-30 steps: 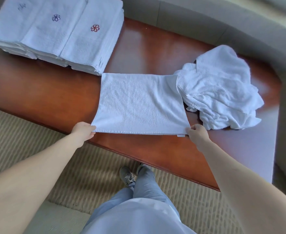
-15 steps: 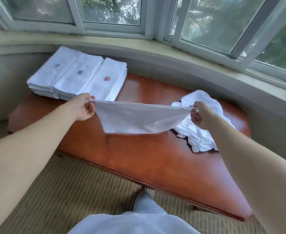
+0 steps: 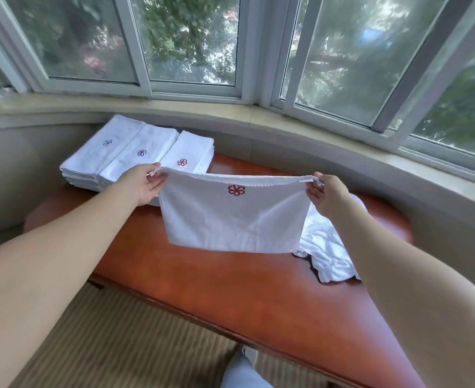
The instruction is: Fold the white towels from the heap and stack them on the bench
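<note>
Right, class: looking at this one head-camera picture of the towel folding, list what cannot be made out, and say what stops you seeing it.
Head view only:
- The heap: mostly hidden by the held towel and the right forearm; how many towels remain cannot be counted.
- The stacks: front edge hidden behind the left hand; layers too small to count.
- The right hand: its fingers are turned away from the camera.
- The bench: right end covered by the forearm.

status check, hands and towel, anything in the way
Left hand and right hand each pinch a top corner of the towel. Towel hangs above the bench. Nothing between it and the stacks.
</note>
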`<state>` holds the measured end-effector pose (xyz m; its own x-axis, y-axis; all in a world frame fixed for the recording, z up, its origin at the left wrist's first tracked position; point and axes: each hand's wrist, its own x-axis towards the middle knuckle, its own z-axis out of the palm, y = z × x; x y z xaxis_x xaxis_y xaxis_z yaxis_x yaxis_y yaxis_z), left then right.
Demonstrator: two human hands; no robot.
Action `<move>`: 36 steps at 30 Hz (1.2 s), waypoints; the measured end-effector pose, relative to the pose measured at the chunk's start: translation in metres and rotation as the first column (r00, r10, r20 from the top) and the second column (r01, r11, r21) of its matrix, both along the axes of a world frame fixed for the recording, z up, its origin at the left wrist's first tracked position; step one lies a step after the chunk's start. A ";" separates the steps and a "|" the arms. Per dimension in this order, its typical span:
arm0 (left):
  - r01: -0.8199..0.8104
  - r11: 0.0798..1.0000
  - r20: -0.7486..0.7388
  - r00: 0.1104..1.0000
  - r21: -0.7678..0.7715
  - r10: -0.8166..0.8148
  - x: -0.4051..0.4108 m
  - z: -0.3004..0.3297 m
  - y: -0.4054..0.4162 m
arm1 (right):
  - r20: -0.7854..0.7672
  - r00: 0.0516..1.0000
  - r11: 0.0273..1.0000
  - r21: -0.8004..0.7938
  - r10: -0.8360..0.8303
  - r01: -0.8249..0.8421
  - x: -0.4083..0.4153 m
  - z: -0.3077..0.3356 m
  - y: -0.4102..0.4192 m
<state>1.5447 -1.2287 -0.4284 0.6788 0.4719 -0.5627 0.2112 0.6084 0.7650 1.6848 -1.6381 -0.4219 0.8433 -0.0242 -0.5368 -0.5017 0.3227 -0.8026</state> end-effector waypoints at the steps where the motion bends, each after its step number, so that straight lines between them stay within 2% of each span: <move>1: -0.008 1.000 0.001 1.000 0.015 0.008 0.000 -0.002 -0.001 | 0.014 1.000 1.000 0.011 -0.010 0.010 0.001 -0.003 -0.001; 4: -0.006 0.998 -0.042 0.999 0.070 0.009 -0.011 -0.013 -0.004 | 0.030 1.000 1.000 -0.020 0.002 -0.001 -0.007 -0.016 -0.010; 7: 0.059 0.989 -0.144 0.989 0.139 -0.038 -0.037 -0.041 -0.012 | -0.022 0.997 0.976 -0.203 0.073 -0.076 -0.033 -0.046 -0.023; 10: 0.178 0.970 -0.319 0.940 0.165 -0.118 -0.081 -0.096 -0.026 | -0.157 0.976 0.890 -0.408 0.152 -0.204 -0.074 -0.099 -0.034; 13: 0.360 0.923 -0.522 0.818 0.133 -0.243 -0.133 -0.159 -0.040 | -0.315 0.915 0.744 -0.542 0.251 -0.391 -0.115 -0.153 -0.048; 15: 0.459 0.887 -0.613 0.717 0.057 -0.332 -0.163 -0.191 -0.047 | -0.445 0.818 0.630 -0.528 0.365 -0.569 -0.138 -0.177 -0.056; 17: 0.552 0.832 -0.675 0.592 -0.059 -0.441 -0.187 -0.211 -0.051 | -0.588 0.673 0.509 -0.451 0.449 -0.733 -0.159 -0.192 -0.063; 20: 0.707 0.685 -0.716 0.384 -0.178 -0.583 -0.206 -0.221 -0.050 | -0.701 0.462 0.303 -0.349 0.544 -0.887 -0.172 -0.199 -0.070; 22: 0.754 0.629 -0.724 0.327 -0.187 -0.607 -0.208 -0.220 -0.043 | -0.725 0.366 0.139 -0.356 0.583 -0.924 -0.166 -0.198 -0.073; 23: 0.756 0.633 -0.723 0.342 -0.168 -0.600 -0.206 -0.220 -0.039 | -0.710 0.378 0.101 -0.400 0.594 -0.911 -0.161 -0.199 -0.075; 26: 0.705 0.705 -0.698 0.472 -0.068 -0.539 -0.186 -0.214 -0.030 | -0.614 0.510 0.140 -0.547 0.603 -0.825 -0.135 -0.207 -0.075; 30: 0.624 0.777 -0.661 0.618 0.085 -0.425 -0.146 -0.208 -0.019 | -0.487 0.697 0.349 -0.624 0.526 -0.699 -0.096 -0.219 -0.064; 33: 0.607 0.769 -0.642 0.675 0.201 -0.364 -0.109 -0.215 -0.013 | -0.429 0.758 0.428 -0.640 0.491 -0.639 -0.072 -0.232 -0.054; 36: 0.541 0.794 -0.633 0.725 0.278 -0.272 -0.076 -0.228 -0.011 | -0.391 0.791 0.455 -0.661 0.470 -0.597 -0.053 -0.247 -0.044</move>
<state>1.4689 -1.2396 -0.6569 0.5074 0.4958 -0.7048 0.8084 0.0093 0.5886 1.6315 -1.6820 -0.6686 0.7531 -0.0206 -0.6576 -0.4832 -0.6957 -0.5315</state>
